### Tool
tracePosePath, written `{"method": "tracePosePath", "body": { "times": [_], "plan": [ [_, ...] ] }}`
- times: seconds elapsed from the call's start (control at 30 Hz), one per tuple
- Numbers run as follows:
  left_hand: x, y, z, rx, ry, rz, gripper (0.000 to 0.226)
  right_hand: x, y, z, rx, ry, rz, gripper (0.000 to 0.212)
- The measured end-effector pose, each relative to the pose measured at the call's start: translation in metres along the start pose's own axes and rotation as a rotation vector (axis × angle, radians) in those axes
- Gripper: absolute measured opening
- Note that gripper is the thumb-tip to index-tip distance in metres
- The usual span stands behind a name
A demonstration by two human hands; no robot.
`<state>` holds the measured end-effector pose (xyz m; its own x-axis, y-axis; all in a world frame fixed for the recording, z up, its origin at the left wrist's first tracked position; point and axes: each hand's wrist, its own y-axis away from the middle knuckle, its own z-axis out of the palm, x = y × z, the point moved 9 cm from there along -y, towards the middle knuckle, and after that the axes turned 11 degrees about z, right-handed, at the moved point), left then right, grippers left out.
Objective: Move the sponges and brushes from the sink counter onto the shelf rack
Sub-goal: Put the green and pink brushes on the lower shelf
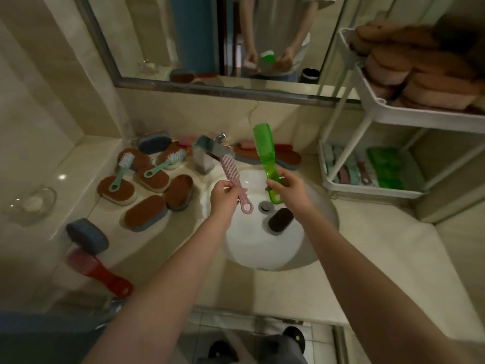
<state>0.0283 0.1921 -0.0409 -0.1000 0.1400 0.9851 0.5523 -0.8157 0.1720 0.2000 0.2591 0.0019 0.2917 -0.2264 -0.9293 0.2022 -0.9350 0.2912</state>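
My left hand point(225, 195) grips a pink brush point(234, 175) by its handle, bristles pointing away, above the white sink point(262, 248). My right hand point(287, 185) holds a green translucent brush point(265, 158) upright over the basin. Left of the faucet point(207, 155), several brown-topped sponges point(145, 212) and two mint brushes point(120, 172) lie on the counter. A blue sponge point(88, 235) and a red brush point(101, 272) sit near the counter's front left edge. The white shelf rack point(372, 101) stands at the right, with sponges on its top tier and brushes and sponges on its lower tier.
A dark sponge point(280, 219) lies in the basin beside the drain. More sponges and a red brush point(284, 153) sit behind the faucet. A glass soap dish point(34, 203) stands at far left. The mirror point(210, 35) hangs above the counter.
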Motion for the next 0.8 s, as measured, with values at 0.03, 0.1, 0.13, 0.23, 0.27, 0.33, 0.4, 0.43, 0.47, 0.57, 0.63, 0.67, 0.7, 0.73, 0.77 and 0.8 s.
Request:
{"method": "tracePosePath", "body": {
  "times": [0.03, 0.1, 0.13, 0.23, 0.27, 0.33, 0.4, 0.43, 0.47, 0.57, 0.63, 0.67, 0.7, 0.73, 0.77, 0.8],
  "plan": [
    [0.000, 0.001, 0.015, -0.040, -0.009, 0.004, 0.007, 0.003, 0.004, -0.014, 0.027, -0.019, 0.000, 0.011],
    [-0.001, 0.004, 0.045, -0.108, -0.034, 0.004, 0.014, 0.012, 0.014, -0.045, 0.086, -0.035, 0.036, 0.010],
    [-0.002, 0.008, 0.061, -0.144, -0.061, 0.005, 0.016, 0.019, 0.019, -0.062, 0.113, -0.043, 0.060, 0.015],
    [-0.006, 0.022, 0.107, -0.220, -0.118, 0.003, 0.020, 0.043, 0.037, -0.112, 0.187, -0.096, 0.124, 0.022],
    [-0.006, 0.027, 0.122, -0.243, -0.123, 0.007, 0.021, 0.051, 0.043, -0.129, 0.221, -0.123, 0.140, 0.023],
    [-0.009, 0.036, 0.155, -0.297, -0.142, 0.020, 0.022, 0.065, 0.054, -0.165, 0.308, -0.178, 0.168, 0.022],
    [-0.013, 0.046, 0.189, -0.378, -0.141, 0.032, 0.023, 0.079, 0.063, -0.199, 0.397, -0.188, 0.200, 0.016],
    [-0.012, 0.052, 0.204, -0.421, -0.150, 0.047, 0.024, 0.088, 0.065, -0.215, 0.436, -0.187, 0.218, 0.016],
    [-0.011, 0.058, 0.217, -0.454, -0.175, 0.061, 0.025, 0.095, 0.066, -0.229, 0.468, -0.186, 0.239, 0.019],
    [-0.009, 0.067, 0.249, -0.494, -0.262, 0.101, 0.028, 0.115, 0.061, -0.262, 0.532, -0.183, 0.284, 0.026],
    [-0.010, 0.073, 0.269, -0.543, -0.300, 0.092, 0.029, 0.119, 0.052, -0.281, 0.569, -0.146, 0.300, 0.029],
    [-0.011, 0.075, 0.279, -0.566, -0.329, 0.091, 0.029, 0.119, 0.046, -0.290, 0.586, -0.118, 0.308, 0.030],
    [-0.009, 0.075, 0.288, -0.568, -0.356, 0.096, 0.030, 0.119, 0.037, -0.299, 0.594, -0.093, 0.316, 0.028],
    [-0.008, 0.073, 0.295, -0.562, -0.383, 0.091, 0.030, 0.117, 0.027, -0.307, 0.593, -0.074, 0.326, 0.024],
    [-0.005, 0.072, 0.302, -0.556, -0.404, 0.083, 0.031, 0.116, 0.015, -0.315, 0.592, -0.067, 0.341, 0.020],
    [-0.004, 0.071, 0.308, -0.553, -0.414, 0.068, 0.030, 0.115, 0.005, -0.321, 0.589, -0.073, 0.362, 0.019]
  ]
}}
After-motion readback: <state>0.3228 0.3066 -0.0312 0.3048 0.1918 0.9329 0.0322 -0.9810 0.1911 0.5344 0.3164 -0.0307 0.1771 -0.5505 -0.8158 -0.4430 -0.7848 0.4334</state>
